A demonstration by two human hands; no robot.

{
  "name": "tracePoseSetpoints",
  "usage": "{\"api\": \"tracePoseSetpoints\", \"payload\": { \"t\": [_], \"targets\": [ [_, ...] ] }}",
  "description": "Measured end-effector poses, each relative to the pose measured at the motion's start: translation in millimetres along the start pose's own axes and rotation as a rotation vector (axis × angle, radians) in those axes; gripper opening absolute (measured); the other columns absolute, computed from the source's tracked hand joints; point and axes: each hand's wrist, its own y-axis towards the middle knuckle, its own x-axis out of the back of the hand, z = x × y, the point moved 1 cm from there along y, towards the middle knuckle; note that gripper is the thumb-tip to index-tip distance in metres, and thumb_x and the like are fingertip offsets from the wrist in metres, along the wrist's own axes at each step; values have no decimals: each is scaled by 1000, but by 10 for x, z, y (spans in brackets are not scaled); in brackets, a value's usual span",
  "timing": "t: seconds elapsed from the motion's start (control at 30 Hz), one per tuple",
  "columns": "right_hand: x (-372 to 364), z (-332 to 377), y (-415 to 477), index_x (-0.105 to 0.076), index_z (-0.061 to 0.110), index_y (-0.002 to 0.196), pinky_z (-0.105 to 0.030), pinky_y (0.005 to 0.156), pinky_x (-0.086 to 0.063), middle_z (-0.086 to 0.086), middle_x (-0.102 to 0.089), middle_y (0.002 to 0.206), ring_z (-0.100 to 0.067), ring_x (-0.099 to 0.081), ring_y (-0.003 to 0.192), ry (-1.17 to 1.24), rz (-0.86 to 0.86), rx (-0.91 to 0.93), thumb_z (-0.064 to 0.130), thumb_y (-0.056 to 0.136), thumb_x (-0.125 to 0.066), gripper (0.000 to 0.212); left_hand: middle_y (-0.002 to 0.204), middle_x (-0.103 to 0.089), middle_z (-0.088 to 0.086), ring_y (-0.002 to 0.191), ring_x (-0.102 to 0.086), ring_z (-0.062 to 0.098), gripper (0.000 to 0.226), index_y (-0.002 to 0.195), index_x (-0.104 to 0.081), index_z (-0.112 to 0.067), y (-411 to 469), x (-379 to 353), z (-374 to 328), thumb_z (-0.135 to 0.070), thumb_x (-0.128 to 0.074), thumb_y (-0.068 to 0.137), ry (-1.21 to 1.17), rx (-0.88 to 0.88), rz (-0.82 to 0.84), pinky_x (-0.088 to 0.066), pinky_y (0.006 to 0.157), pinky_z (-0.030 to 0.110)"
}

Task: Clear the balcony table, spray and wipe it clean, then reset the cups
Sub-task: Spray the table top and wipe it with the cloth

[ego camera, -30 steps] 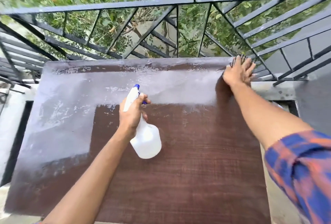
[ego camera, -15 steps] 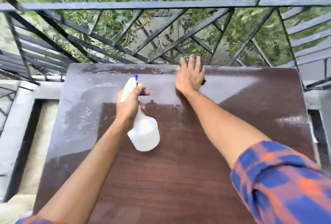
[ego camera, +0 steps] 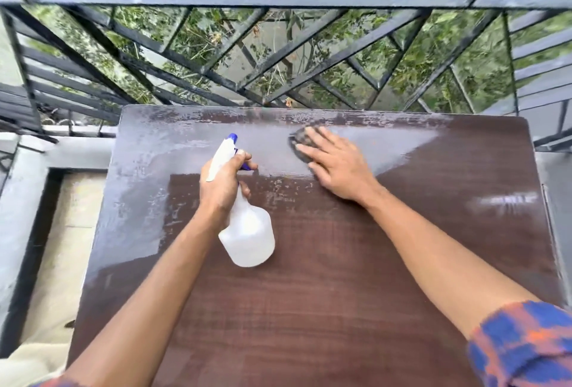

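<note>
Now my left hand [ego camera: 224, 191] grips the spray bottle [ego camera: 247, 236] over the table [ego camera: 340, 294]; my right hand [ego camera: 335, 164] presses flat-fingered on a dark cloth [ego camera: 298, 140].

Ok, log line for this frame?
phase: wipe | left hand: grips spray bottle | right hand: presses dark cloth flat on table | far part wet

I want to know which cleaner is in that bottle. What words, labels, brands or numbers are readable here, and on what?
No text can be read anywhere in this view.
spray bottle: plain white side, no label showing; the left hand grips and hides its neck.
dark pad under the right hand: no print.
table and railing: no sign or number.
</note>
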Motion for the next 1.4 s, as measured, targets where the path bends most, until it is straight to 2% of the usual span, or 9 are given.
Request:
{"api": "tracePoseSetpoints", "payload": {
  "t": [0.3, 0.4, 0.57, 0.67, 0.8, 0.93, 1.07, 1.2, 1.4],
  "targets": [
    [608, -900, -833, -42, 29, 152, -52, 122, -20, -6, -18, 169, -29, -11, 156, -74, -328, -1309, 34, 99, -46, 53, 81, -72, 4, 58, -46, 25, 18, 92, -68, -11, -149, -209, -63, -21, -58, 102, -29, 13, 105, -40, 44, 24],
    [350, -166, -348, -40, 31, 152, -50, 121, -20, -5, -18, 169, -31, -13, 156, -65, -287, -1143, 28, 99, -50, 54, 81, -73, 4, 52, -45, 23, 17, 92, -68, -11, -233, -184, -34, -21, -58, 102, -17, 13, 110, -40, 45, 25],
    [-284, 1320, -121, -58, 26, 138, -54, 115, -35, -7, -44, 157, -32, -34, 148, -31, -12, -228, 31, 92, -57, 47, 80, -72, 8, 62, -58, 25, 13, 85, -73, -16, -386, -132, 48, -24, -64, 89, -61, 47, 123, -47, 59, 31],
    [-272, 1239, -476, -65, 30, 129, -50, 117, -33, -1, -53, 151, -26, -37, 148, 27, 46, 102, 32, 92, -63, 38, 79, -71, 9, 55, -60, 22, 15, 80, -76, -21, -467, -95, 119, -20, -66, 92, -56, 65, 116, -48, 57, 32],
    [87, 252, -1076, -58, 32, 141, -51, 115, -35, -4, -44, 159, -31, -38, 147, -61, -9, -198, 42, 97, -53, 45, 84, -71, 5, 38, -38, 22, 16, 89, -68, -11, -566, -117, 179, -19, -58, 99, 75, 39, 177, -37, 48, 27],
    [631, -810, -1770, -48, 27, 148, -59, 116, -31, -10, -31, 164, -36, -26, 151, -114, -167, -937, 45, 100, -44, 52, 85, -72, 4, 39, -37, 21, 17, 89, -69, -11, -681, -184, 193, -20, -58, 98, 81, 51, 215, -38, 48, 26],
    [631, -708, -1920, -41, 25, 152, -56, 121, -19, -11, -19, 168, -34, -12, 155, -63, -267, -1362, 43, 97, -39, 59, 84, -73, 4, 41, -39, 24, 22, 87, -70, -12, -769, -261, 193, -32, -62, 86, 67, 55, 259, -39, 49, 29],
    [212, 248, -1435, -44, 27, 151, -57, 119, -24, -11, -27, 166, -35, -21, 153, -82, -251, -1134, 38, 98, -47, 54, 85, -73, 7, 38, -38, 21, 22, 90, -69, -10, -872, -347, 208, -30, -63, 87, 75, 57, 273, -38, 47, 29],
    [-182, 1092, -1450, -47, 37, 144, -50, 121, -25, 0, -31, 165, -24, -23, 154, -90, 85, -139, 42, 95, -50, 49, 82, -67, 19, 37, -45, 18, 17, 100, -71, -3, -976, -558, 290, -17, -61, 98, 93, 63, 241, -40, 47, 28]
  ]
}}
